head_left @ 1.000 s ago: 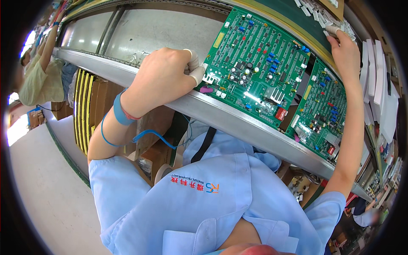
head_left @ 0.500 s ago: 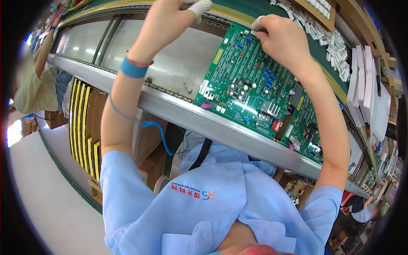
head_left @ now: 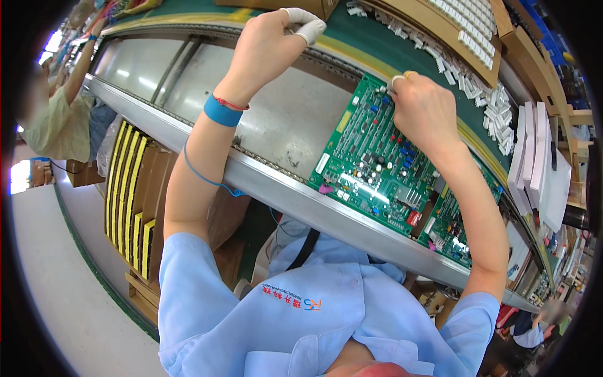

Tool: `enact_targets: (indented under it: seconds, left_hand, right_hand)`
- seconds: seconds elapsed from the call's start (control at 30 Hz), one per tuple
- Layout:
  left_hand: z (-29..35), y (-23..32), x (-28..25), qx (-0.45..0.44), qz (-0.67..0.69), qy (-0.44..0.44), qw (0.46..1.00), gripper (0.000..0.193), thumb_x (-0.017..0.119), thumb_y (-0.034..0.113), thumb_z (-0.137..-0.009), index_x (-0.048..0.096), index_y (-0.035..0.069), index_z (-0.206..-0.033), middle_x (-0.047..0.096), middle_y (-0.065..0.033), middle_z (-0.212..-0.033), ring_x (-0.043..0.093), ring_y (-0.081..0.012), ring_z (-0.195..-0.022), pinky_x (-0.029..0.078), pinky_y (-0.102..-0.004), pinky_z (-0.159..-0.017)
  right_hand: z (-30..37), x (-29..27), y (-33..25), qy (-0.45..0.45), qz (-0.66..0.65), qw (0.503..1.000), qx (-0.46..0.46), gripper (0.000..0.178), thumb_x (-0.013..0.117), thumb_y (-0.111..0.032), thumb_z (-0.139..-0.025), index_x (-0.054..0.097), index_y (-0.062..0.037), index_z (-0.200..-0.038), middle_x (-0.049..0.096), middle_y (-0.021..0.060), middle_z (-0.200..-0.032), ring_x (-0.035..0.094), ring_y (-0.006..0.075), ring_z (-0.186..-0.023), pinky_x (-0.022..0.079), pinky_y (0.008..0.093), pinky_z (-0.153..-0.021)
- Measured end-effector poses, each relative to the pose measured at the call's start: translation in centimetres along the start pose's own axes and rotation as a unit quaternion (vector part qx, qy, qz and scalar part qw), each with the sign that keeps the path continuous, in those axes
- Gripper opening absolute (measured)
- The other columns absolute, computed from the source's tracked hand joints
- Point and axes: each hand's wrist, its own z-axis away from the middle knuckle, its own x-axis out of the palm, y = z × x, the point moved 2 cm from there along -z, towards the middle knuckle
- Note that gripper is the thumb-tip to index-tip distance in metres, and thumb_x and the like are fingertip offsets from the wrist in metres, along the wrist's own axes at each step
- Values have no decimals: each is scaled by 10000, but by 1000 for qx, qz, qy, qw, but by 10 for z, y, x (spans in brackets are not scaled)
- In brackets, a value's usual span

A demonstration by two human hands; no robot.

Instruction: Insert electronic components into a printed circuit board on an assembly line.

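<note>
A large green circuit board [head_left: 367, 179], crowded with small parts, rests on the rails of the metal conveyor. My right hand [head_left: 427, 113] is over its far edge, fingers curled down and white cots on some fingertips. Whatever those fingers grip is hidden beneath the hand. Above the bare metal left of the board, my left hand [head_left: 270, 47] is raised, its white-cotted thumb and fingers drawn together. Anything between them is too small to make out. A blue wristband [head_left: 222, 112] with a thin cord circles my left wrist. A second green board [head_left: 446, 226] lies partly behind my right forearm.
Loose white connectors [head_left: 496, 119] lie along the green ledge, beside a cardboard tray [head_left: 449, 25] of white parts. White foam sheets [head_left: 534, 163] stand at right. The conveyor's metal rail [head_left: 282, 188] runs before me. Yellow-edged stacked boards [head_left: 129, 195] and another person [head_left: 59, 125] are at left.
The whole view has shifted, so the boards appear lower and further right. Relative to the board, my right hand has moved slightly left and nearer to me. My left hand stays raised.
</note>
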Motion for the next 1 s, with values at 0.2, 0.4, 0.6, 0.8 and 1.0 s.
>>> enact_targets:
  seconds: [0.2, 0.4, 0.6, 0.8, 1.0]
  left_hand:
    - [-73, 20, -31, 163, -179, 97, 965, 184, 668, 159, -822, 720, 24, -935, 702, -175, -883, 679, -313, -851, 523, -368, -757]
    - [-156, -56, -9, 49, -190, -176, 965, 273, 690, 139, -843, 675, 68, -1106, 628, 5, -775, 561, -69, -686, 463, -233, -603]
    - [-159, -20, -6, -103, -164, -269, 944, 191, 644, 119, -795, 612, 35, -964, 581, -37, -730, 550, -112, -685, 453, -278, -606]
    - [-182, -57, -8, -10, -109, -272, 956, 231, 673, 37, -820, 611, 35, -1043, 601, -7, -880, 547, -91, -754, 456, -251, -671]
    - [-179, -54, -6, 37, -110, -256, 960, 262, 646, 3, -819, 603, 33, -1076, 599, -16, -854, 544, -98, -729, 464, -258, -676]
  right_hand:
    - [5, -3, 7, -13, -25, 1000, 11, 54, 638, -36, -705, 643, -39, -759, 640, 106, -777, 663, 279, -773, 539, 390, -622]
    - [20, -60, 39, 86, -89, 989, 87, 132, 687, -197, -818, 702, -106, -912, 664, 74, -836, 661, 286, -762, 530, 401, -645]
    - [102, -132, 163, 172, -27, 944, 281, 184, 680, -184, -833, 709, -156, -1012, 686, 65, -868, 646, 227, -723, 491, 345, -654]
    - [198, -164, 291, 105, 76, 872, 473, 298, 692, -175, -800, 691, -190, -1098, 709, 86, -954, 675, 244, -875, 508, 372, -755]
    - [242, -123, 372, 144, 41, 925, 349, 458, 669, -138, -819, 604, -201, -1268, 683, 131, -1097, 624, 318, -1069, 475, 378, -936]
